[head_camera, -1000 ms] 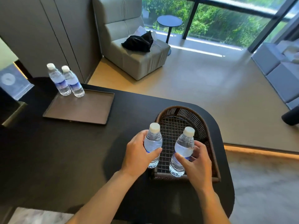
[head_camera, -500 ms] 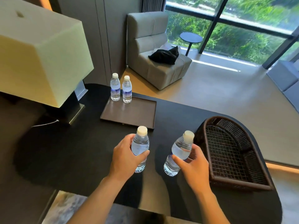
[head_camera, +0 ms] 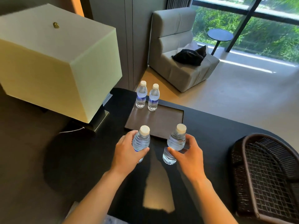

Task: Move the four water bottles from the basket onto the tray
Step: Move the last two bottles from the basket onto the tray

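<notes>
My left hand (head_camera: 127, 152) grips a clear water bottle with a white cap (head_camera: 141, 141), held upright above the black table just short of the tray's near edge. My right hand (head_camera: 188, 152) grips a second bottle (head_camera: 175, 143), also upright, at the same distance from the tray. The flat brown tray (head_camera: 168, 120) lies beyond them. Two more bottles (head_camera: 141, 94) (head_camera: 153, 97) stand side by side at its far left corner. The dark wicker basket (head_camera: 252, 178) sits at the right with nothing visible inside.
A large cream lampshade (head_camera: 56, 62) on a metal base overhangs the table's left side, close to the tray. The black table (head_camera: 80, 159) ends at a curved edge on the right. A grey armchair (head_camera: 178, 50) stands on the floor beyond.
Both hands carried their bottles out of the basket and leftward across the table to the tray's near edge. The view swung left, and the basket now sits at the right.
</notes>
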`<control>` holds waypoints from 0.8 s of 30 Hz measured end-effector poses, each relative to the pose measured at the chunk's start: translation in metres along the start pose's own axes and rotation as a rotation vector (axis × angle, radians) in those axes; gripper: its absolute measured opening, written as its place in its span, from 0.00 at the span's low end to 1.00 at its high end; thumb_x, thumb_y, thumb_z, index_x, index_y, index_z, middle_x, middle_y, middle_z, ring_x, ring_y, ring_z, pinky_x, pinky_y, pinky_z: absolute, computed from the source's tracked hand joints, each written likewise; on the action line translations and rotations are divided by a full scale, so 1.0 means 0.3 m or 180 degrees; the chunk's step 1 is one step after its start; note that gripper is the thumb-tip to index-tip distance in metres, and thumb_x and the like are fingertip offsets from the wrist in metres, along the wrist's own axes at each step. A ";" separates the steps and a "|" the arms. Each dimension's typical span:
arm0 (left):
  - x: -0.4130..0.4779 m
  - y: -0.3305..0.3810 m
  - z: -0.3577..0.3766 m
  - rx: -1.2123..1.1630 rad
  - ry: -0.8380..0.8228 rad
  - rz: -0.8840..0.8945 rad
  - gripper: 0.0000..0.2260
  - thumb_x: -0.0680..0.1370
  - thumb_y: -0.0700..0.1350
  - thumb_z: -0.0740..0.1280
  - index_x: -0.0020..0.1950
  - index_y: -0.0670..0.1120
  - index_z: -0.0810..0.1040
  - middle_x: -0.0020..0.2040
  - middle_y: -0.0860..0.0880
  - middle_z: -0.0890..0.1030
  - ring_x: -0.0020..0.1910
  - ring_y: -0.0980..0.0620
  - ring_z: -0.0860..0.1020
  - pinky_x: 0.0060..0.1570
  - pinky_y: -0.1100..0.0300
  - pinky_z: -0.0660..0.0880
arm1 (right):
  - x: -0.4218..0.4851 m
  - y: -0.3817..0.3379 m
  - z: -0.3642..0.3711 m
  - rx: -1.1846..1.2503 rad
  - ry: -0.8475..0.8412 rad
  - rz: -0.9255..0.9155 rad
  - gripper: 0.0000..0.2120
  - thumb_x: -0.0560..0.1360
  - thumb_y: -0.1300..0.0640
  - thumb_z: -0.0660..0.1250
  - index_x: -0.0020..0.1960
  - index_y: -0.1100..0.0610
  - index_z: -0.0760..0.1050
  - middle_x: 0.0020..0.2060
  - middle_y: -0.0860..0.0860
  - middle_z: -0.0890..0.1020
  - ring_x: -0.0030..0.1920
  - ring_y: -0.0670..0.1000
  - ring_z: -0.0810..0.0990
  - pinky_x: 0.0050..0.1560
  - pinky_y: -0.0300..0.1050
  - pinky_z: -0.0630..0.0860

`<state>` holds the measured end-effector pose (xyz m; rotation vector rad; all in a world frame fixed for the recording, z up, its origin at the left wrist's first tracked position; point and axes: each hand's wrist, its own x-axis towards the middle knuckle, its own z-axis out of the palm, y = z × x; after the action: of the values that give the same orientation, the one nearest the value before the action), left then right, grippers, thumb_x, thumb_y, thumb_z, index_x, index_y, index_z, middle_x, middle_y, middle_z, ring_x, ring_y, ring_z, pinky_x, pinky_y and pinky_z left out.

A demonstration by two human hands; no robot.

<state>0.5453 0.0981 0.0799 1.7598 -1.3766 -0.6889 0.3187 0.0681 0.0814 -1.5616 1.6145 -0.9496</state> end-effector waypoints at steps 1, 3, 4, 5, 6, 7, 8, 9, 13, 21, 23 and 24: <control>0.031 -0.012 -0.002 0.0048 -0.0006 -0.0032 0.29 0.67 0.47 0.83 0.65 0.52 0.76 0.58 0.54 0.82 0.57 0.53 0.80 0.58 0.53 0.81 | 0.032 0.005 0.021 0.0010 -0.0018 0.0011 0.33 0.67 0.54 0.82 0.67 0.48 0.71 0.60 0.48 0.82 0.57 0.48 0.82 0.59 0.48 0.80; 0.095 -0.030 -0.001 0.0108 -0.0019 -0.0072 0.30 0.67 0.48 0.83 0.66 0.53 0.75 0.59 0.54 0.82 0.58 0.54 0.80 0.59 0.53 0.81 | 0.100 0.010 0.063 0.0039 -0.0054 0.0005 0.33 0.67 0.54 0.83 0.66 0.47 0.71 0.59 0.48 0.82 0.58 0.49 0.82 0.60 0.52 0.81; 0.124 -0.038 0.002 0.0122 -0.0025 -0.0085 0.30 0.67 0.48 0.82 0.67 0.53 0.75 0.60 0.54 0.82 0.59 0.54 0.80 0.59 0.53 0.81 | 0.132 0.011 0.084 0.0047 -0.0082 0.0009 0.32 0.67 0.54 0.83 0.66 0.47 0.71 0.60 0.47 0.82 0.58 0.49 0.82 0.60 0.52 0.81; 0.150 -0.041 0.005 0.0141 -0.0021 -0.0104 0.30 0.68 0.48 0.82 0.67 0.52 0.75 0.61 0.53 0.82 0.60 0.54 0.80 0.60 0.53 0.81 | 0.163 0.008 0.103 0.0041 -0.0118 0.0013 0.32 0.68 0.55 0.82 0.65 0.47 0.71 0.60 0.47 0.82 0.58 0.49 0.82 0.60 0.53 0.81; 0.177 -0.045 0.008 0.0169 -0.0005 -0.0119 0.30 0.68 0.47 0.82 0.68 0.52 0.75 0.61 0.52 0.82 0.61 0.53 0.80 0.60 0.52 0.81 | 0.192 0.005 0.123 0.0024 -0.0153 0.0020 0.31 0.68 0.55 0.82 0.65 0.46 0.70 0.59 0.47 0.82 0.58 0.49 0.82 0.60 0.52 0.81; 0.204 -0.049 0.012 0.0195 0.0013 -0.0128 0.30 0.68 0.47 0.82 0.68 0.52 0.75 0.61 0.52 0.82 0.61 0.53 0.80 0.60 0.52 0.81 | 0.219 0.004 0.141 0.0012 -0.0186 0.0033 0.31 0.68 0.55 0.82 0.65 0.46 0.70 0.59 0.46 0.82 0.58 0.49 0.82 0.60 0.52 0.81; 0.231 -0.053 0.016 0.0205 0.0021 -0.0134 0.30 0.68 0.47 0.82 0.67 0.51 0.75 0.61 0.52 0.82 0.61 0.52 0.80 0.60 0.51 0.81 | 0.246 0.005 0.158 0.0015 -0.0218 0.0054 0.31 0.68 0.55 0.82 0.65 0.45 0.70 0.59 0.46 0.82 0.58 0.49 0.82 0.60 0.52 0.80; 0.260 -0.057 0.020 0.0215 0.0013 -0.0143 0.30 0.68 0.47 0.82 0.67 0.51 0.75 0.61 0.51 0.82 0.60 0.52 0.80 0.60 0.50 0.81 | 0.274 0.007 0.174 0.0022 -0.0248 0.0076 0.31 0.68 0.54 0.82 0.65 0.46 0.70 0.59 0.46 0.82 0.58 0.49 0.81 0.60 0.52 0.80; 0.384 -0.079 0.038 0.0227 -0.0021 -0.0177 0.29 0.68 0.46 0.83 0.66 0.50 0.75 0.60 0.50 0.83 0.59 0.50 0.81 0.59 0.52 0.80 | 0.376 0.017 0.238 -0.0002 -0.0240 0.0106 0.31 0.69 0.53 0.82 0.65 0.46 0.70 0.59 0.46 0.82 0.58 0.48 0.81 0.60 0.52 0.80; 0.585 -0.136 0.068 0.0211 -0.0190 -0.0198 0.28 0.69 0.45 0.82 0.66 0.48 0.75 0.61 0.49 0.82 0.61 0.50 0.81 0.54 0.62 0.75 | 0.530 0.042 0.365 -0.0211 -0.0030 0.0228 0.31 0.69 0.52 0.81 0.66 0.44 0.69 0.59 0.45 0.80 0.59 0.47 0.79 0.60 0.53 0.81; 0.620 -0.157 0.076 0.0201 -0.0225 -0.0212 0.29 0.69 0.45 0.82 0.67 0.48 0.75 0.62 0.48 0.82 0.62 0.50 0.80 0.54 0.62 0.75 | 0.559 0.047 0.396 -0.0193 0.0005 0.0340 0.32 0.69 0.53 0.81 0.66 0.45 0.68 0.60 0.46 0.80 0.59 0.48 0.79 0.60 0.53 0.81; 0.636 -0.166 0.081 0.0184 -0.0242 -0.0222 0.29 0.69 0.45 0.82 0.67 0.48 0.75 0.62 0.48 0.82 0.62 0.51 0.79 0.54 0.62 0.75 | 0.572 0.050 0.410 -0.0180 0.0024 0.0374 0.32 0.69 0.53 0.82 0.65 0.45 0.68 0.60 0.47 0.80 0.59 0.48 0.79 0.60 0.52 0.81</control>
<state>0.6035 -0.0863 0.0341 1.8512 -1.4040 -0.7676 0.4110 -0.1083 0.0093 -1.4840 1.7318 -0.8547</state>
